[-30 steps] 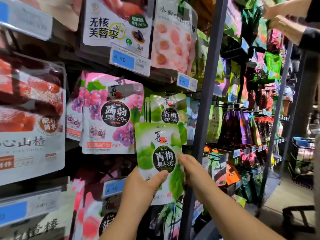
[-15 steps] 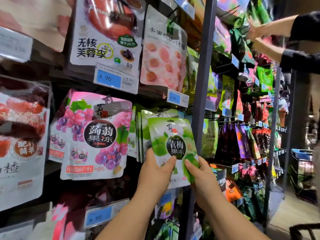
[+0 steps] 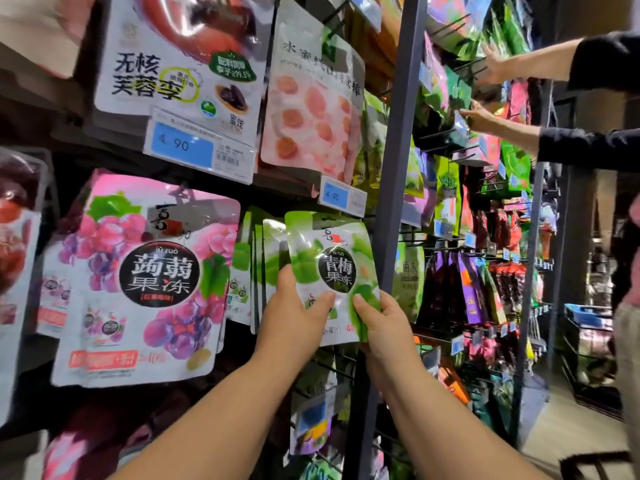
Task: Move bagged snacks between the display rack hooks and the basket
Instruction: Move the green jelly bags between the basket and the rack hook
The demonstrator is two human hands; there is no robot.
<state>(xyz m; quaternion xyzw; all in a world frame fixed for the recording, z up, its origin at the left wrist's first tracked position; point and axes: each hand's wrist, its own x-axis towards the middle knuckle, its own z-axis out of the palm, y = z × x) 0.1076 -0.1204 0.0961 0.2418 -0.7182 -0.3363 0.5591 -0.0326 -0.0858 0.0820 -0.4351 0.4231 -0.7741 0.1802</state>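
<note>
A green plum-jelly snack bag (image 3: 329, 261) is held up against the display rack, its top edge just under a blue price tag (image 3: 341, 196). My left hand (image 3: 292, 313) grips its lower left side with the thumb on the front. My right hand (image 3: 379, 315) pinches the lower right corner. Behind it hang more green bags of the same kind (image 3: 256, 258) on a hook. Neither the hook's tip nor the basket can be seen.
A large pink grape-jelly bag (image 3: 145, 275) hangs to the left. A grey upright post (image 3: 394, 168) runs just right of the held bag. Further right, another person's hands (image 3: 485, 95) reach into the neighbouring rack. A dark frame (image 3: 595, 462) shows at bottom right.
Both hands have carried the green bag upward and toward the rack, from below the row of green bags to level with them.
</note>
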